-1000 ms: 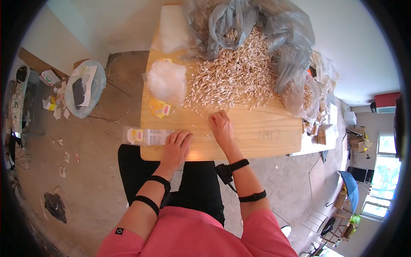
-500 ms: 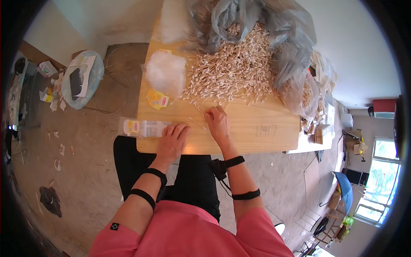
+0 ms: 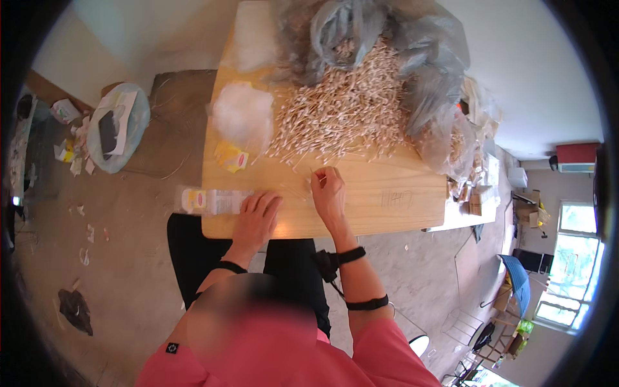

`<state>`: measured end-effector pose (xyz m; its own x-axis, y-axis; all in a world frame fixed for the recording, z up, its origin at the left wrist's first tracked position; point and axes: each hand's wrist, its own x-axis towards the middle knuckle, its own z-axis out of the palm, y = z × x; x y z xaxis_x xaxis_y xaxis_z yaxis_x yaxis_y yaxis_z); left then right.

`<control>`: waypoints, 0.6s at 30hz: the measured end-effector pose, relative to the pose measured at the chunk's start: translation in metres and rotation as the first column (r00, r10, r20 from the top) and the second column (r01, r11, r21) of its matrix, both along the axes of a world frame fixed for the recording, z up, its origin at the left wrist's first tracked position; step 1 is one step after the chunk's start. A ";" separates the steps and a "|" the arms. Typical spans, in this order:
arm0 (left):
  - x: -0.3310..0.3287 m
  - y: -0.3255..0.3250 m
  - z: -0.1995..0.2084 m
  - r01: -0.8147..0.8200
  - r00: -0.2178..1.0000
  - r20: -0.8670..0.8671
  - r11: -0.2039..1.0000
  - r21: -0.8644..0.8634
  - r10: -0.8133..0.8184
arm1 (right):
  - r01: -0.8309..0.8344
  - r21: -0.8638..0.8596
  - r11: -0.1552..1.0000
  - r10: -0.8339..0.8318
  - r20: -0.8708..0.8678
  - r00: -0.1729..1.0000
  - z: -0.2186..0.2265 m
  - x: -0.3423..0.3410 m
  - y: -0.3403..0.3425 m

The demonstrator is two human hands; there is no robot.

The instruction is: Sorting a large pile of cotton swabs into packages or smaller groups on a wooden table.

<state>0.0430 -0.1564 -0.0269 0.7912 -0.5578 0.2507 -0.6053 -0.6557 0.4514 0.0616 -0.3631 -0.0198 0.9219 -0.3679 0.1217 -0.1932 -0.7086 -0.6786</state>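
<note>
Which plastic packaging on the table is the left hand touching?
The long flat packet at the near left, its right end under the left hand; the clear plastic pile and grey bag lie farther back, untouched.

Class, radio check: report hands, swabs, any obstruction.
Left hand resting on clear plastic packet. Right hand curled; grip unclear. Cotton swab pile beyond; gray plastic bag bunched around its far side.

Head view, wide fisheye: looks steeply down from above and behind the fingers (image 3: 263,201). Middling range; fingers small, near centre. Takes in tabletop (image 3: 364,206) around and beyond them, floor (image 3: 132,264) either side, wearer's shirt (image 3: 284,355) behind.
</note>
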 end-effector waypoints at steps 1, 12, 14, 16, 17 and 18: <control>0.000 -0.001 -0.001 -0.003 1.000 0.015 1.000 -0.005 0.004 | 0.030 0.097 0.995 -0.033 0.020 0.999 0.012 -0.006 -0.003; -0.003 0.003 -0.001 -0.022 0.999 0.038 0.999 -0.029 0.023 | 0.559 -0.228 0.797 -0.434 0.426 0.793 0.158 -0.004 -0.215; -0.002 0.004 -0.003 -0.041 0.998 0.046 0.999 -0.029 0.042 | 0.593 -0.405 0.696 -0.385 0.487 0.784 0.154 0.001 -0.228; -0.001 0.008 -0.003 -0.020 0.998 0.056 1.000 -0.009 0.021 | 0.511 -0.454 0.730 -0.319 0.435 0.842 0.137 0.007 -0.194; -0.001 0.008 -0.001 -0.047 0.998 0.052 0.999 0.010 0.046 | 0.342 -0.265 0.901 -0.239 0.354 0.904 0.107 0.004 -0.177; 0.001 -0.014 -0.001 0.009 0.999 0.046 0.999 -0.043 -0.007 | 0.239 -0.272 0.932 -0.123 0.383 0.915 0.057 -0.014 -0.189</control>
